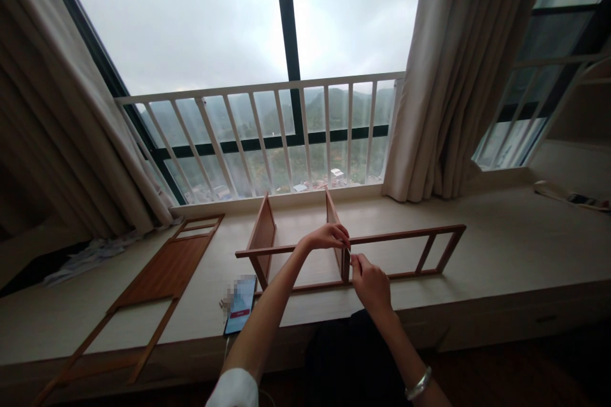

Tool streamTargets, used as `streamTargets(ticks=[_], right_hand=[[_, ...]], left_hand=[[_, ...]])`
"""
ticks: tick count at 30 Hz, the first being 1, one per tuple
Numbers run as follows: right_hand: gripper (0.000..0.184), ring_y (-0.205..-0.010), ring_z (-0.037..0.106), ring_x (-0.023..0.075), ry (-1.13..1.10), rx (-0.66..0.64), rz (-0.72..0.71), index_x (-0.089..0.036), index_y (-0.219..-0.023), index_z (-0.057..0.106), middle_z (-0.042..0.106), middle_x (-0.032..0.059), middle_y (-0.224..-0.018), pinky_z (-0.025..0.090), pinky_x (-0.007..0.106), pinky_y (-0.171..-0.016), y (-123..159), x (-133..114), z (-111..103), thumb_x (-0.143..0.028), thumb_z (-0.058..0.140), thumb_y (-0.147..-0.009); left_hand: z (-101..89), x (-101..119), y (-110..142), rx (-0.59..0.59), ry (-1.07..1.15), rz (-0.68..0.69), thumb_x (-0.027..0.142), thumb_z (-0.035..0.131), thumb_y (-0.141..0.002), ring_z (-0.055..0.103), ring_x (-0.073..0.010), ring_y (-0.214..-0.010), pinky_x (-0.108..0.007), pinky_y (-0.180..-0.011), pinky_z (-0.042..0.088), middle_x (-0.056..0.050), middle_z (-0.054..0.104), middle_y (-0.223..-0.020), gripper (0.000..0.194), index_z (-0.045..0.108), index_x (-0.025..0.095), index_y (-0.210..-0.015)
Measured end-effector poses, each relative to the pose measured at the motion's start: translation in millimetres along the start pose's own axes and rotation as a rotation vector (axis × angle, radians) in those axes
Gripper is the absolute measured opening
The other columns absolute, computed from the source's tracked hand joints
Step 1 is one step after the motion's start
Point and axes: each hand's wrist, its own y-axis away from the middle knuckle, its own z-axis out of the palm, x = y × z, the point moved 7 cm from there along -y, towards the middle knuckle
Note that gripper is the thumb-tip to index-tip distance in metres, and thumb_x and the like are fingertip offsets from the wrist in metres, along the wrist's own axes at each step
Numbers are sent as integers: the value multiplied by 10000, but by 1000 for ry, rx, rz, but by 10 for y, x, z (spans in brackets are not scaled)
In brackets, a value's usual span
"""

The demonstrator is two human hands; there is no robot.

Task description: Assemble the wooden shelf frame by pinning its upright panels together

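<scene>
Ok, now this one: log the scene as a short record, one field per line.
Surface: wide pale window ledge
Main item: brown wooden ladder-like frame on its long edge, two panels extending from it toward the window
Left hand: bare left hand at the frame's upper rail
Right hand: bare right hand, slightly lower, fingertips near the left's
Between hands: something thin and pale, too small to identify
Left side: flat brown wooden panelled frame; rectangular dark-edged phone
Background: white metal railing, beige fabric curtains

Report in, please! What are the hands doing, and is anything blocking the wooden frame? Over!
Left hand at upper rail, right hand just below; grips unclear. Wooden frame on edge, two panels crosswise. Smartphone close by, clear of both hands.
</scene>
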Motion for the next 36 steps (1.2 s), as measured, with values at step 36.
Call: streamTargets(ticks=[36], right_hand=[[218,-334,216,18,-1723,-192,692,-140,-673,554,308,-92,-403,154,158,-320,153,191,737,-355,560,-700]], left_hand=[[-44,15,25,35,66,-47,192,505,-729,516,-145,-885,-230,-756,389,-79,577,-984,215,649,131,-878]])
